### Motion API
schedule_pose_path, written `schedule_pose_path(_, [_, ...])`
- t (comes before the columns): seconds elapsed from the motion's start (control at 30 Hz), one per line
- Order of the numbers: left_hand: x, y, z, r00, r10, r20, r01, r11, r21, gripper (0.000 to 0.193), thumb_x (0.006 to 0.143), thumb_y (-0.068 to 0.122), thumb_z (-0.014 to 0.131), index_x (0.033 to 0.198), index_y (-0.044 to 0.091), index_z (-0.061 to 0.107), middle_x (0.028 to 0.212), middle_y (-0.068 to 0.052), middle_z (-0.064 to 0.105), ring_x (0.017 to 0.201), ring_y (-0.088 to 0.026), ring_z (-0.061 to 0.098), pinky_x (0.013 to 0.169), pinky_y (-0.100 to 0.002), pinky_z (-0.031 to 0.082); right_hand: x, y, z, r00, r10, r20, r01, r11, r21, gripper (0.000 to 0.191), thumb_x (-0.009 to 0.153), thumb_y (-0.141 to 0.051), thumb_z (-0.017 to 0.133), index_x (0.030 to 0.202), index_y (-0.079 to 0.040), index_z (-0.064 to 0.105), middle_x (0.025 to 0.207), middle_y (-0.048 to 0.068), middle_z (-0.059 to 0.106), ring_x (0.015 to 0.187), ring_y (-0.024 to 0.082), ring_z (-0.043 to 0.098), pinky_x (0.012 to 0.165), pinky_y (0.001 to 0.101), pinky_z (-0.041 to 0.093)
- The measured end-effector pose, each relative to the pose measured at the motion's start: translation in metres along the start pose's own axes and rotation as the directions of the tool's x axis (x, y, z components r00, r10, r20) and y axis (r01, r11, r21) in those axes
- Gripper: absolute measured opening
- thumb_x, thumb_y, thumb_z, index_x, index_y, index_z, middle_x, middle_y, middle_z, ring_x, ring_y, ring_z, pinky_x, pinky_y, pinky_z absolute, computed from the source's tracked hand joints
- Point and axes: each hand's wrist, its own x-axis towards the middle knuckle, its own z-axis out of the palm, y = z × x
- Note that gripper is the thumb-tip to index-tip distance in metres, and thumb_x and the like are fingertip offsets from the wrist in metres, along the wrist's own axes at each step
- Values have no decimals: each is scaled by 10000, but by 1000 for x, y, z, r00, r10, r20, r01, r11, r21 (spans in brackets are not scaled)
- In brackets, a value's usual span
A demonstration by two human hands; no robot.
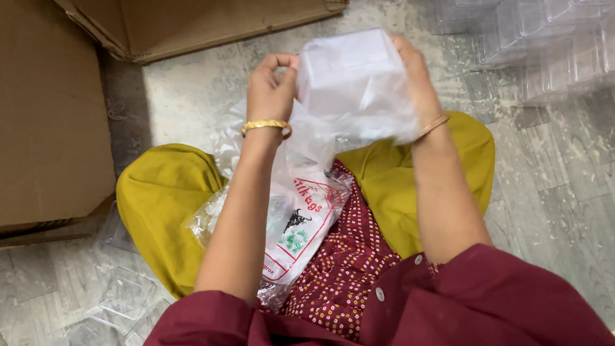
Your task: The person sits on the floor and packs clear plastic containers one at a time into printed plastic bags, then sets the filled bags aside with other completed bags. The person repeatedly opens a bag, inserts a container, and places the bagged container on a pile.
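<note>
Beside me stand big cardboard boxes [29, 97] on the grey floor [581, 182], with clear plastic trays [557, 31] stacked ahead. Across my lap lies a printed packet of plastic bags [295, 224]. Above it, my left hand [270, 88] and right hand [416, 78] both grip a thin plastic bag [352, 88] closed over a white box.

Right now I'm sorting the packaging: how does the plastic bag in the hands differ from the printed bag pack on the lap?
The plastic bag is plain, puffed boxy and held up by both hands; the printed bag pack bears red and green print and lies flat on the lap. Both are thin translucent plastic.
</note>
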Motion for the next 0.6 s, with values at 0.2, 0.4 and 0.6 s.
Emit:
schedule_pose_path(0.2, [-26, 33, 10, 951, 309, 1, -280, 862, 423, 126, 982, 65, 614, 1100, 91, 649, 625, -15, 614, 548, -83, 565, 547, -288, 453, -25, -4, 1, 979, 31, 201, -104, 926, 362, 314, 1013, -270, 644, 1176, -4, 680, 1060, 94, 684, 976, 181, 643, 891, 326, 532])
schedule_pose_path(0.4, [-31, 73, 27, 909, 366, 198, -416, 819, 396, 69, 1014, 106, 641, 1076, 98, 671, 663, -54, 589, 550, -130, 511, 544, -308, 425, -71, -37, 46, 836, 82, 543, -244, 942, 232, 502, 1037, -425, 637, 1217, 41, 688, 1156, 149, 709, 1091, 240, 661, 1019, 382, 523])
schedule_pose_path(0.6, [-34, 61, 23, 915, 321, 243, -396, 827, 399, 170, 996, 177, 725, 1127, 111, 639, 760, -26, 663, 666, -95, 605, 622, -259, 485, -119, -40, 42, 852, 36, 523, 153, 937, -315, 496, 1050, -414, 668, 1272, 29, 653, 1196, 127, 716, 1154, 213, 670, 1046, 360, 553])
